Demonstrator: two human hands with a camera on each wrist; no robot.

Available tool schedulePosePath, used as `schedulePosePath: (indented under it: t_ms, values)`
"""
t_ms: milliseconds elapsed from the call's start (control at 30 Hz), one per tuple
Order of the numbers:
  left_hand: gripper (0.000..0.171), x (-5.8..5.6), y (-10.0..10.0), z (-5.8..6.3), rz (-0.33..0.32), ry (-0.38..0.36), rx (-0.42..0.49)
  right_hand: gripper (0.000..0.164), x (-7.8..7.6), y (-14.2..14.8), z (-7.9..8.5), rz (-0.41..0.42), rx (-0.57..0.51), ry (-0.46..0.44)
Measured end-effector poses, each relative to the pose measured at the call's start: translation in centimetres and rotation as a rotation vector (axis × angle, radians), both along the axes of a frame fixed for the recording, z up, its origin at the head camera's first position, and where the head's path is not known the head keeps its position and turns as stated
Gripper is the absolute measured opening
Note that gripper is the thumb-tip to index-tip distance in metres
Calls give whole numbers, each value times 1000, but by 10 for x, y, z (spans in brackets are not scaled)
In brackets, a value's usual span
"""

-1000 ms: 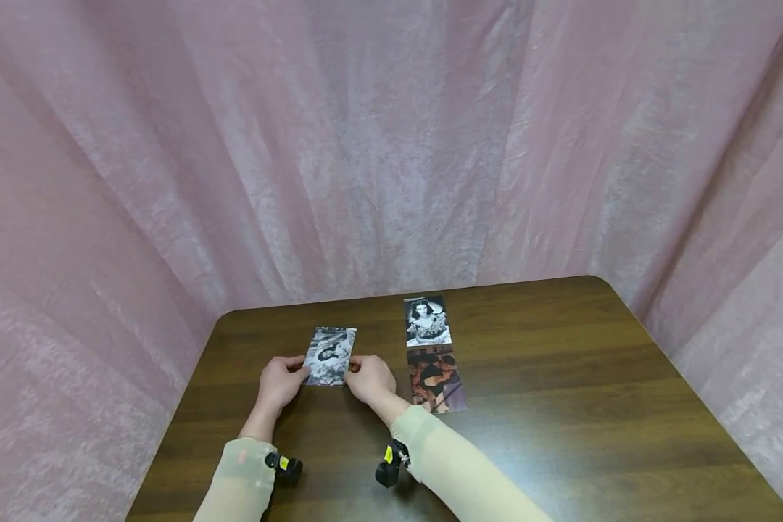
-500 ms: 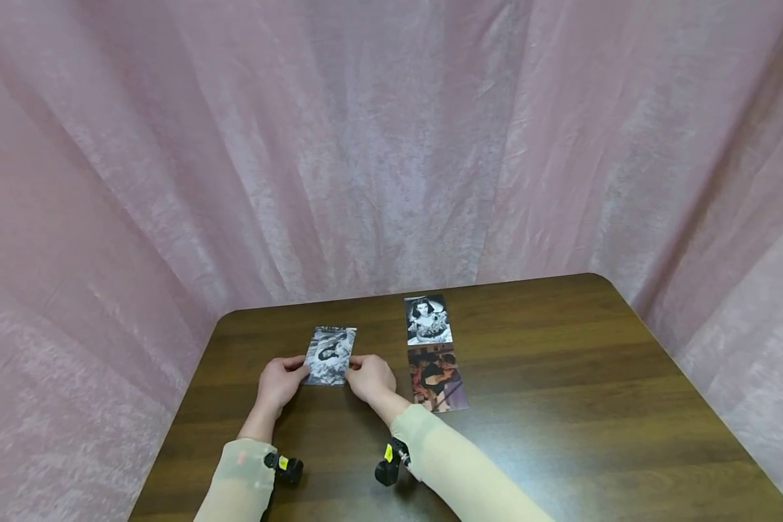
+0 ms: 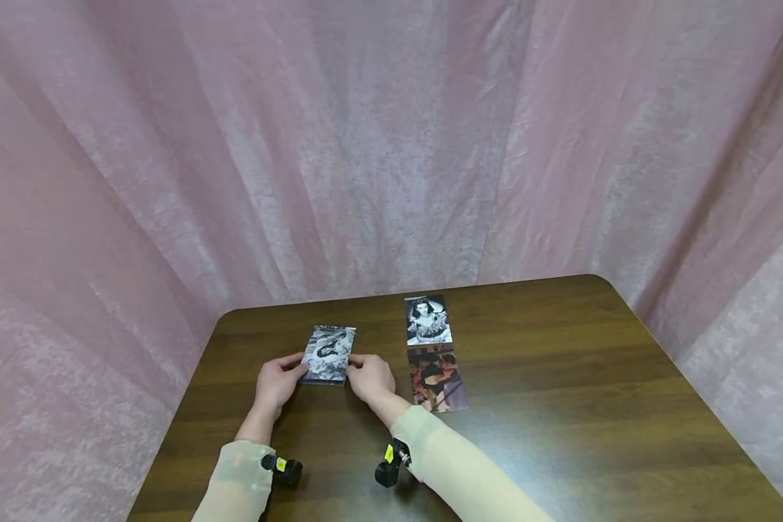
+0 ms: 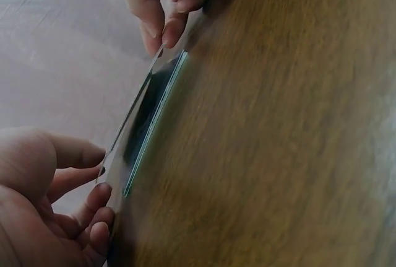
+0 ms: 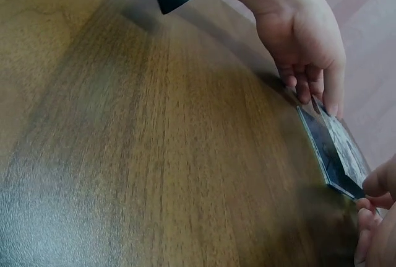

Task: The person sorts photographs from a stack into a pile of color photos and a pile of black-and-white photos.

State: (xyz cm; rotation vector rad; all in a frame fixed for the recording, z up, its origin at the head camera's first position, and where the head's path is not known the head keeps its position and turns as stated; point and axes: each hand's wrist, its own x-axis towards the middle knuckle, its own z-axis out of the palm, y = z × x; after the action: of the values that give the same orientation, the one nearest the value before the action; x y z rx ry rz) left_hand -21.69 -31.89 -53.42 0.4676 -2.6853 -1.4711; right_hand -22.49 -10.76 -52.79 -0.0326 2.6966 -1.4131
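Note:
A black-and-white photo card (image 3: 328, 353) is held between both hands on the left half of the table. My left hand (image 3: 277, 383) pinches its left edge between thumb and fingers. At the opposite edge, my right hand (image 3: 371, 378) grips it the same way. In the left wrist view, the held card (image 4: 131, 111) appears edge-on, lifted at a slant. Just beneath it lies a thin stack of cards (image 4: 157, 121) on the table, a narrow gap between them. That lower stack (image 5: 317, 149) also shows in the right wrist view; its top face is mostly covered.
To the right of the hands, another black-and-white photo card (image 3: 428, 320) lies above a colour photo card (image 3: 437, 379) in a column. Both rest flat on the brown wooden table (image 3: 561, 377). Pink curtains (image 3: 391, 145) hang behind the table and along its sides.
The held card and my left hand have shifted very slightly left. A darker edge of the stack now shows below the card. The two cards on the right stay put.

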Motion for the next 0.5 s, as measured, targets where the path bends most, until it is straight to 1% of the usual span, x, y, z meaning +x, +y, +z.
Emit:
schedulePosePath:
  t_ms: [133, 267, 333, 500]
  values:
    - [41, 0, 4, 2, 17, 9, 11, 35, -3, -1, -5, -39, -67, -25]
    - [41, 0, 5, 3, 42, 23, 25, 33, -4, -2, -7, -64, -123, -2]
    - [40, 0, 5, 2, 51, 22, 32, 33, -5, -1, -7, -69, -128, 13]
    - [39, 2, 7, 2, 59, 34, 53, 34, -5, 1, -5, -61, -137, 17]
